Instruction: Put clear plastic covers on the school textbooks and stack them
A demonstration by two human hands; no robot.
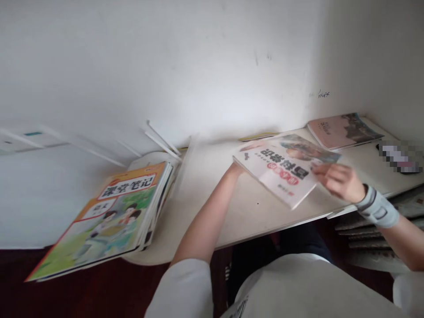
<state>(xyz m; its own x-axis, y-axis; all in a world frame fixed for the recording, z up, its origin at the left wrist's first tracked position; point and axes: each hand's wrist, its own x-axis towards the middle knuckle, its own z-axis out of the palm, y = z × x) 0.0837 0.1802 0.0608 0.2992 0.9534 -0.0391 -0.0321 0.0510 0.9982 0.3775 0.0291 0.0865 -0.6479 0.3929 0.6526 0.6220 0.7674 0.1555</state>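
I'm watching someone at a pale table (212, 216); call straight ahead of their tummy twelve o'clock. The white book (281, 174) is up at twelve, tilted above the table, with its big words upside down to them.

I think the step now is holding and handling this book. The next move seems to need a firm hold on both sides so it doesn't slip or bend.

The left arm reaches out toward eleven o'clock, almost straight. Its left hand (254, 146) is mostly hidden behind the book, seeming to hold it up, but I can't tell how closed it is. The right arm comes in from three o'clock, bent. The right hand (341, 179) has curled, nearly closed fingers and looks to be pinching the near right edge. It's a bit blurry.

A pile of books (109, 221) sits at ten o'clock, and a pink book (334, 132) lies at one.
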